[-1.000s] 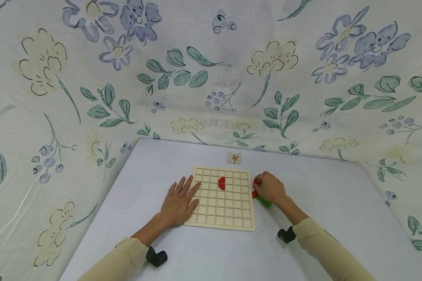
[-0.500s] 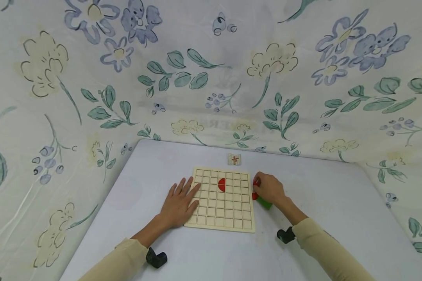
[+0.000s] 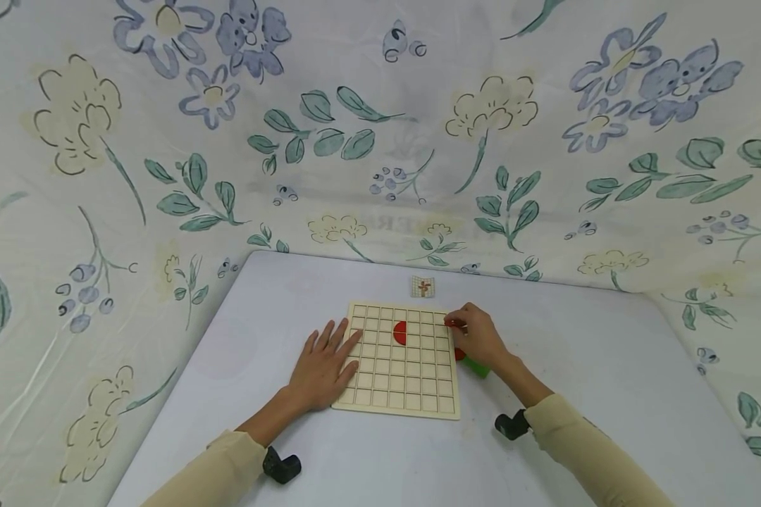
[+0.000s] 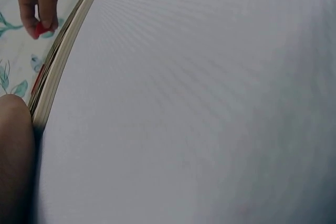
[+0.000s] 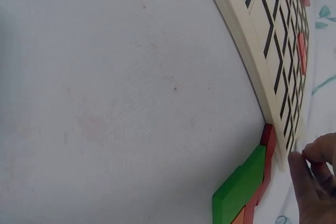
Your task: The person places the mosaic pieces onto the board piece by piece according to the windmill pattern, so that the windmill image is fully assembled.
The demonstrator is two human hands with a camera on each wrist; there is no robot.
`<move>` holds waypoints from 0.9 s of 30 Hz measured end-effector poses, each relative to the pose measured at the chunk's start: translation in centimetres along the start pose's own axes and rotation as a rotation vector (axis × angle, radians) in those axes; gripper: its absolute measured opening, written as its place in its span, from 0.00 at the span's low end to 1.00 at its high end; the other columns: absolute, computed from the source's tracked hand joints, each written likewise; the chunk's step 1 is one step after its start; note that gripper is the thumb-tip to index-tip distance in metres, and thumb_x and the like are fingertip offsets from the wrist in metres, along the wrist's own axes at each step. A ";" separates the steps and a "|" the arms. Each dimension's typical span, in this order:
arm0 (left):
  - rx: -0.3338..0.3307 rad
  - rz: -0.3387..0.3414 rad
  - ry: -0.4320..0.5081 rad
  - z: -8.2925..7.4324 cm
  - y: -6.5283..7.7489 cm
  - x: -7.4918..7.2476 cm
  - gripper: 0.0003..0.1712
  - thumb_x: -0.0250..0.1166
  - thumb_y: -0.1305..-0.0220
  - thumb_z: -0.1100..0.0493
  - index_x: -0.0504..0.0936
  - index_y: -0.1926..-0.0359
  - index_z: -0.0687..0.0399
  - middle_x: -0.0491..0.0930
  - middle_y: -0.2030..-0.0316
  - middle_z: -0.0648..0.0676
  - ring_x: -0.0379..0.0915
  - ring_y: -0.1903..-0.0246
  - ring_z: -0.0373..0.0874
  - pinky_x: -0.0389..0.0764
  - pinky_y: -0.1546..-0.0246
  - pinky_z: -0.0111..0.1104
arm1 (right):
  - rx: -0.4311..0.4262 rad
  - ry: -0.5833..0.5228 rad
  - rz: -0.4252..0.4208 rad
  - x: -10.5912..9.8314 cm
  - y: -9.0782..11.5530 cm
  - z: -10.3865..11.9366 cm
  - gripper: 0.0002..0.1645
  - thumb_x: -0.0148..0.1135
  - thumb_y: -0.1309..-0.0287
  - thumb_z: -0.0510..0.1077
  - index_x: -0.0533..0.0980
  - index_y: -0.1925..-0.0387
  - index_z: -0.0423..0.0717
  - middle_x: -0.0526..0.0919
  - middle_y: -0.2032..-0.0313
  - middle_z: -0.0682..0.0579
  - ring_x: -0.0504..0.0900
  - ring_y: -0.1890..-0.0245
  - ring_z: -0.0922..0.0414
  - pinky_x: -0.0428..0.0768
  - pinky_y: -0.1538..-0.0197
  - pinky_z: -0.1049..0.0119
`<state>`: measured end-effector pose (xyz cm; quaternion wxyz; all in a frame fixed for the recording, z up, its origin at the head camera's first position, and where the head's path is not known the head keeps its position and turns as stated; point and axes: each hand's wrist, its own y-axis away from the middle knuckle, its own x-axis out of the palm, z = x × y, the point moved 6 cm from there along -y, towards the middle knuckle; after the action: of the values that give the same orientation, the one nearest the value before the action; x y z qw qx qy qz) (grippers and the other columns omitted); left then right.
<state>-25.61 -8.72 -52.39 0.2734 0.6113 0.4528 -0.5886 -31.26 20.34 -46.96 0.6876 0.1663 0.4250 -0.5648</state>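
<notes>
A square wooden grid board (image 3: 412, 389) lies on the white table. My left hand (image 3: 320, 370) rests with spread fingers on its left edge. Two red quarter-round pieces (image 3: 400, 333) sit side by side in cells of the upper middle, forming a half disc. At the board's upper right edge my right hand (image 3: 480, 336) pinches a small red piece (image 4: 40, 29), mostly covered by the fingers. Below that hand, against the board's right side, are a red block (image 5: 268, 140) and a green block (image 5: 241, 182). Part of an orange block (image 5: 239, 216) shows beside them in the right wrist view.
A small patterned card (image 3: 423, 286) with a red figure on a grid lies behind the board. Black devices are worn at the left wrist (image 3: 282, 465) and right wrist (image 3: 512, 424). Flower-printed cloth (image 3: 380, 141) rises behind the table.
My right hand has lifted from the blocks beside the board and shifted slightly left and away, carrying the red piece to the board's edge. My left hand has stayed still.
</notes>
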 end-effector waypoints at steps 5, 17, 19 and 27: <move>0.005 -0.008 0.006 0.0 0.1 -0.1 0.34 0.44 0.25 0.42 0.56 0.23 0.47 0.48 0.25 0.60 0.39 0.26 0.60 0.45 0.32 0.57 | -0.034 0.008 -0.040 0.0 -0.1 0.4 0.15 0.66 0.47 0.26 0.81 0.57 0.37 0.78 0.67 0.50 0.79 0.68 0.56 0.81 0.63 0.63; 0.008 -0.024 -0.002 0.0 0.0 -0.2 0.34 0.44 0.25 0.42 0.58 0.24 0.49 0.50 0.25 0.61 0.41 0.27 0.60 0.47 0.32 0.57 | -0.052 -0.076 -0.036 0.0 -0.2 1.1 0.11 0.67 0.51 0.27 0.84 0.64 0.39 0.77 0.69 0.53 0.82 0.67 0.57 0.83 0.61 0.66; 0.009 -0.024 -0.003 -0.1 0.0 -0.3 0.34 0.44 0.25 0.42 0.58 0.24 0.48 0.50 0.25 0.61 0.42 0.27 0.60 0.47 0.32 0.57 | -0.050 -0.077 -0.018 0.2 -0.2 1.2 0.11 0.67 0.51 0.28 0.84 0.63 0.38 0.77 0.69 0.52 0.82 0.68 0.57 0.82 0.63 0.67; 0.012 -0.024 -0.001 -0.2 0.1 -0.3 0.34 0.44 0.25 0.43 0.58 0.24 0.49 0.50 0.25 0.61 0.42 0.27 0.61 0.47 0.33 0.58 | -0.025 -0.129 0.034 0.8 -0.2 1.5 0.12 0.68 0.47 0.30 0.83 0.59 0.39 0.85 0.63 0.49 0.83 0.66 0.57 0.82 0.62 0.66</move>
<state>-25.42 -8.70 -52.06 0.2630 0.6073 0.4566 -0.5946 -30.88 18.69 -46.62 0.7252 0.1280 0.3839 -0.5571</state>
